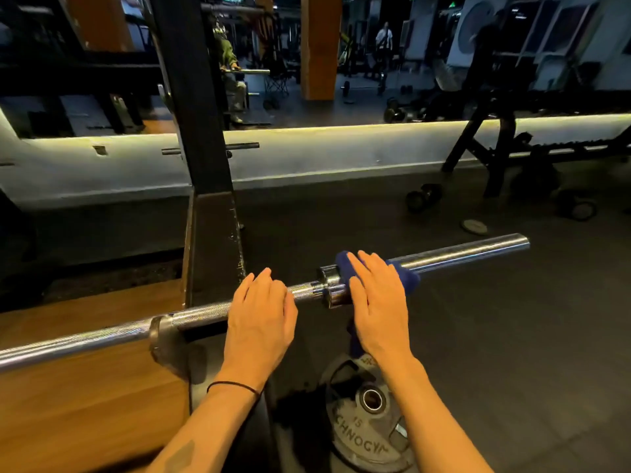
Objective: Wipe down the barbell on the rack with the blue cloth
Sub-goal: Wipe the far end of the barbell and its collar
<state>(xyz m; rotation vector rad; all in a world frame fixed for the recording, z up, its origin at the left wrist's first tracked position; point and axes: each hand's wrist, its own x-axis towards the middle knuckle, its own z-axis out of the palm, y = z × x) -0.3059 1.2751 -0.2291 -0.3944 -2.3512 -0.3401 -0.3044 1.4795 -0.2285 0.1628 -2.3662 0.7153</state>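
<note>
Barbell [102,336] runs across the view from lower left to upper right, its knurled shaft resting in a hook [164,336] of the black rack upright [201,148], with the smooth chrome sleeve [471,251] sticking out free past the collar on the right. Beyond it lie the dark rubber floor [512,336] and a wood platform [85,404] on the left. A weight plate [368,421] lies flat on the floor below the bar, between the two forearms. The left hand [259,312] lies palm down over the shaft just inside the collar, fingers loosely curved over the top, not closed round it. The right hand [375,302] presses flat, fingers stretched and together, on the blue cloth [406,274], which is draped over the inner end of the sleeve right beside the collar, with one end hanging down below the bar. A thin black band [235,385] circles the left wrist
</note>
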